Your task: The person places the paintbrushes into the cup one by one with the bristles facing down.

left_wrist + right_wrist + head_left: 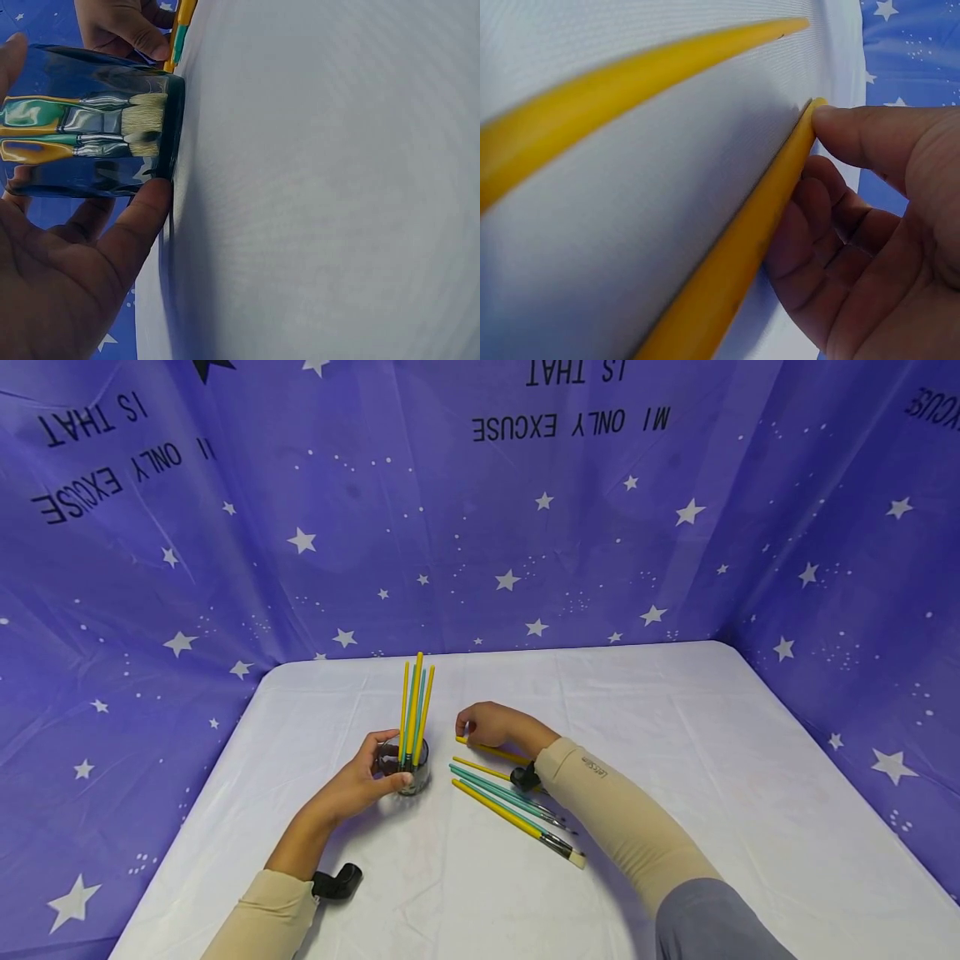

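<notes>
My left hand (360,787) grips a clear glass jar (417,783) on the table, thumb on the near side and fingers round the far side. Several yellow and green paintbrushes (416,710) stand in it, handles up; in the left wrist view their bristles (142,116) rest near the thick glass base. To the right of the jar, my right hand (491,724) pinches the handle end of a yellow paintbrush (727,255) between thumb and fingers. My right forearm hides that brush's bristle end in the head view.
Beside the held brush lies another yellow paintbrush (645,71). Nearer me, several green paintbrushes (498,791) and a thick yellow one (495,807) lie side by side, bristles towards the right. A white cloth (705,760) covers the table; a purple starry curtain (450,527) hangs behind.
</notes>
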